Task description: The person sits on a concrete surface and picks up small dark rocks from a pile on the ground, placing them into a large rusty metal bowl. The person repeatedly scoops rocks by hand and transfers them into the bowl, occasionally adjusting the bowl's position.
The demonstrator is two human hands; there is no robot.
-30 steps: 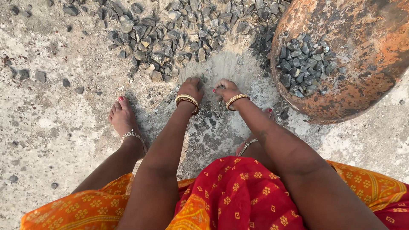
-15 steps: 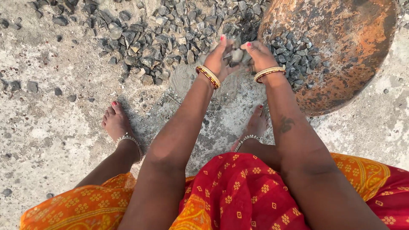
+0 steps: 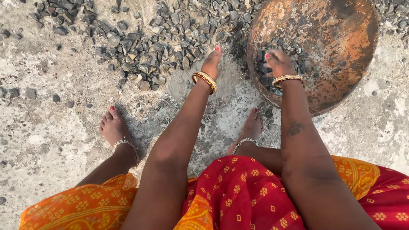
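My right hand is inside the rusty round pan, palm down on the small heap of grey stones lying against the pan's near-left wall. Its fingers are curled narrowly over those stones; from this angle I cannot tell whether any stone is truly gripped or only covered. My left hand is just left of the pan, outside its rim, fingers straight and close together, pointing away from me with nothing held. Its fingertips reach the edge of the loose gravel pile that spreads across the ground to the left of the pan and beyond it. Below that hand, a scraped patch of pale ground runs from the pan's near-left edge back toward me. Both wrists carry gold bangles. My right foot is planted just short of the pan, its toes near the rim, and my left foot stands well to the left of the pan on the bare concrete ground. My red and orange patterned cloth covers my lap, on the near side of the pan.
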